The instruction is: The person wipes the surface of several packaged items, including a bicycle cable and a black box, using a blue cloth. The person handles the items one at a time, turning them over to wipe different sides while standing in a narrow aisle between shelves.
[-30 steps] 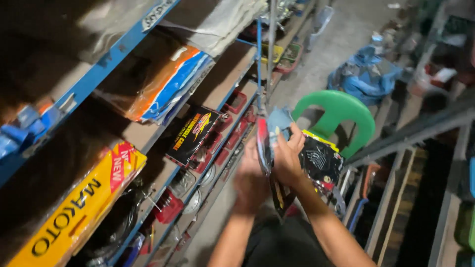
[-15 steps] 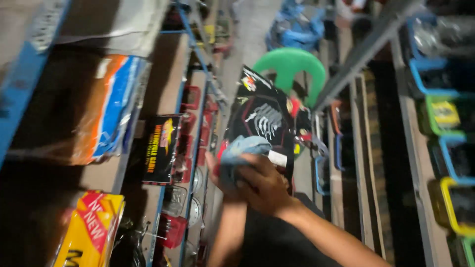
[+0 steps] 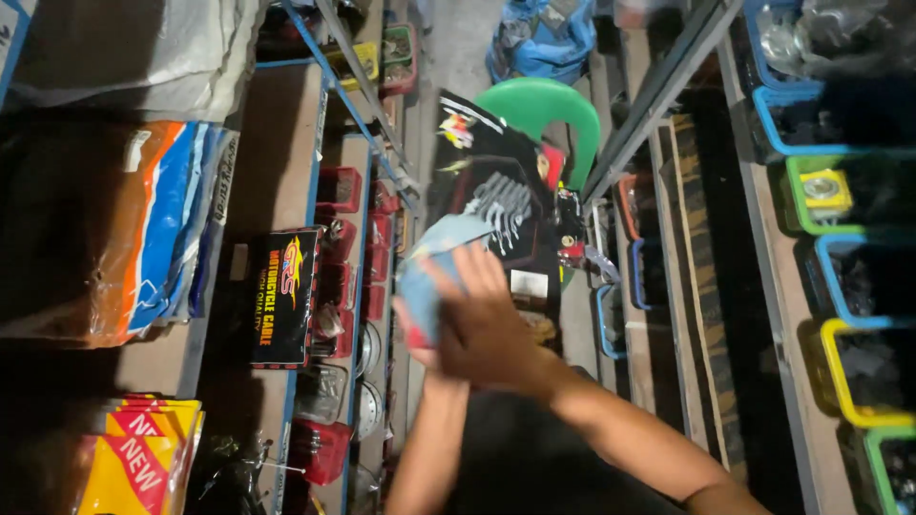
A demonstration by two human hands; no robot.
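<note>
Right hand: laid over the pale blue flat packet, grip closed on it, fingers across its front.
Left hand: mostly hidden under the packet; its grip cannot be told.
Packet: one, held up between both hands, above the dark lap.
Black printed bag: one, just beyond the packet.
Green plastic stool: one, behind the bag.
Black labelled box: one, on the left shelf.

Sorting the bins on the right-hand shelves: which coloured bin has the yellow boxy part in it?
The green-rimmed bin, second from the top: below the blue-rimmed bin, above another blue one and the yellow-rimmed bin.
</note>
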